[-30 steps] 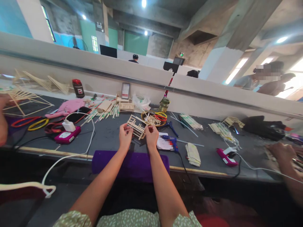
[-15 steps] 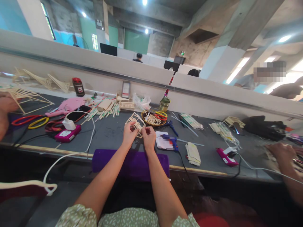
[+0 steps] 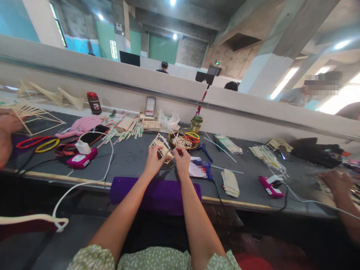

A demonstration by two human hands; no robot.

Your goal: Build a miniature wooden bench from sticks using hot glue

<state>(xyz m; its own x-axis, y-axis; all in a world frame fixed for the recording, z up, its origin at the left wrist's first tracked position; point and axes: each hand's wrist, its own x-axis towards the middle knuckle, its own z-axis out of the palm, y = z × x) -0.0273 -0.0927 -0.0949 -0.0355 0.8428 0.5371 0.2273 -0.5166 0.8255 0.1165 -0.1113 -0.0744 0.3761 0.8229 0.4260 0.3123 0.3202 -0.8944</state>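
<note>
A small frame model built of thin wooden sticks (image 3: pixel 161 144) is held just above the dark worktable (image 3: pixel 132 159). My left hand (image 3: pixel 153 160) grips its lower left side. My right hand (image 3: pixel 181 160) is beside it on the right, fingers pinched at the model's right edge, apparently on a thin stick; the pinch is too small to make out. A round basket (image 3: pixel 183 140) of loose sticks with red and yellow rings sits just behind my right hand. A blue glue gun (image 3: pixel 203 167) lies on white paper right of it.
A purple cushion (image 3: pixel 156 193) lies along the table's front edge. A pink device (image 3: pixel 81 159) with a white charger and cable sits at left, near scissors and stick bundles. Other people's hands work at the far left (image 3: pixel 5 131) and far right (image 3: pixel 337 182). A second pink device (image 3: pixel 270 186) lies right.
The stick model was turned and drawn closer between my hands, then my right hand shifted slightly right of it. The view moved a little.
</note>
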